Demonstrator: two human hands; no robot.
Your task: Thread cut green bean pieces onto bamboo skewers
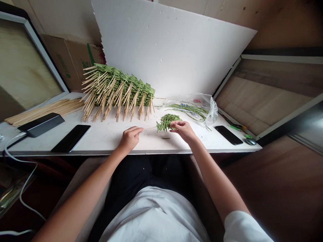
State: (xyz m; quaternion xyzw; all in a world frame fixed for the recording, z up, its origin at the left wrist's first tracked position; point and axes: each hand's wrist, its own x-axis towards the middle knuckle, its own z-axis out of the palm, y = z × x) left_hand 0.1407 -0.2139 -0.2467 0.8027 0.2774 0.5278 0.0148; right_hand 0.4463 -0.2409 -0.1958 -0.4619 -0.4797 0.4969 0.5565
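My left hand is closed in a pinch on a thin bamboo skewer, which points right toward a small heap of cut green stem pieces. Short green pieces seem to sit crosswise in a row near the skewer's far end. My right hand pinches a green stem piece at the right side of this heap; its fingertips partly hide it. One loose green piece lies on the white tabletop in front. Farther back left is a large stack of skewered green stems, bare stick ends facing me.
Loose bamboo skewers lie at left, behind a black power bank and a phone. Long green stems rest on a clear plastic bag. Another phone lies right. A white foam board stands behind.
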